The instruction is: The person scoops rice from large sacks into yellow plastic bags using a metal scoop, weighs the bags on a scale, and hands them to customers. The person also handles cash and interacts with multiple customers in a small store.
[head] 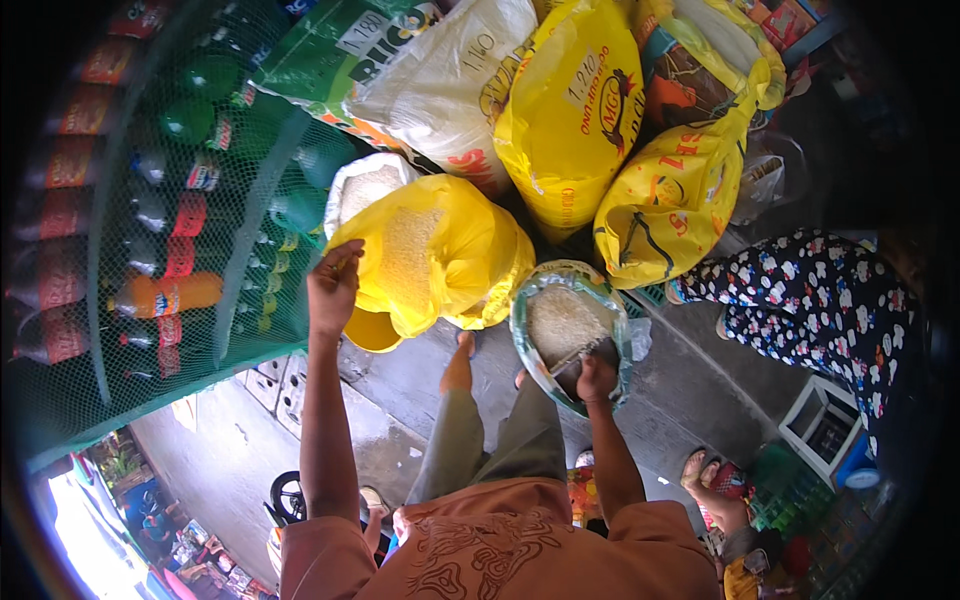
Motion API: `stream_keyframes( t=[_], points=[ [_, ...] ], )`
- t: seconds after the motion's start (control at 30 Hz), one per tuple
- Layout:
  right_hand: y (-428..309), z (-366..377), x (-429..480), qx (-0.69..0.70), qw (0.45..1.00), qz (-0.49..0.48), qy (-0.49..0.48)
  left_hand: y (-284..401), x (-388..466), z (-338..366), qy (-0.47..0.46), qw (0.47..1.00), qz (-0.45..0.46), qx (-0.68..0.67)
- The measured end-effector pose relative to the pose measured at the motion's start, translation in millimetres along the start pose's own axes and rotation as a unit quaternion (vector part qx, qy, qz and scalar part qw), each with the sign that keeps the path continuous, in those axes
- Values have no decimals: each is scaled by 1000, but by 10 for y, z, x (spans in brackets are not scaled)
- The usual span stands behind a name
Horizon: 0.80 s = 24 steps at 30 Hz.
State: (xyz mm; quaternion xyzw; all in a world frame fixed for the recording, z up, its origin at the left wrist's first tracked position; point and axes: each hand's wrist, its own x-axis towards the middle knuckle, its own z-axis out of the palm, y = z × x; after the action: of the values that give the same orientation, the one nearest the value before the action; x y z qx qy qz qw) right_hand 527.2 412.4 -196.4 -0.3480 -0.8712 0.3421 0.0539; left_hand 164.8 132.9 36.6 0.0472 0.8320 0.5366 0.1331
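My left hand (pixel 335 289) pinches the left rim of an open yellow plastic bag (pixel 484 247) that holds rice grains (pixel 411 244). Below that bag shows part of a yellow round container (pixel 371 330). To the right stands an open sack of rice (pixel 517 330) with a rolled green-and-white rim. My right hand (pixel 596 379) is inside its mouth at the lower right, fingers closed around a scoop-like thing whose edge shows by the rice; the rest of it is hidden. Behind the yellow bag is a smaller white sack (pixel 345 176) of pale rice.
Full sacks stand ahead: green (pixel 315 67), white (pixel 450 90), yellow (pixel 570 127) and a tied yellow one (pixel 675 195). Netted shelves of soft-drink bottles (pixel 172 292) are at left. A person in patterned trousers (pixel 810 307) is at right, near a white-framed stool (pixel 821 427).
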Motion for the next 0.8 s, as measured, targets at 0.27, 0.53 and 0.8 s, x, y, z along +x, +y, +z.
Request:
stream_keyframes(
  t=[0.27,0.53,0.8],
  points=[
    [-127,-82,-58,61,997,25,47,-62,57,-79,-15,999,-27,-30],
    [-124,-92,-4,170,978,90,83,-74,81,-215,-47,992,-52,-105],
    [-848,-211,2,317,937,77,125,143,44,-67,-8,987,22,-160]
  ],
)
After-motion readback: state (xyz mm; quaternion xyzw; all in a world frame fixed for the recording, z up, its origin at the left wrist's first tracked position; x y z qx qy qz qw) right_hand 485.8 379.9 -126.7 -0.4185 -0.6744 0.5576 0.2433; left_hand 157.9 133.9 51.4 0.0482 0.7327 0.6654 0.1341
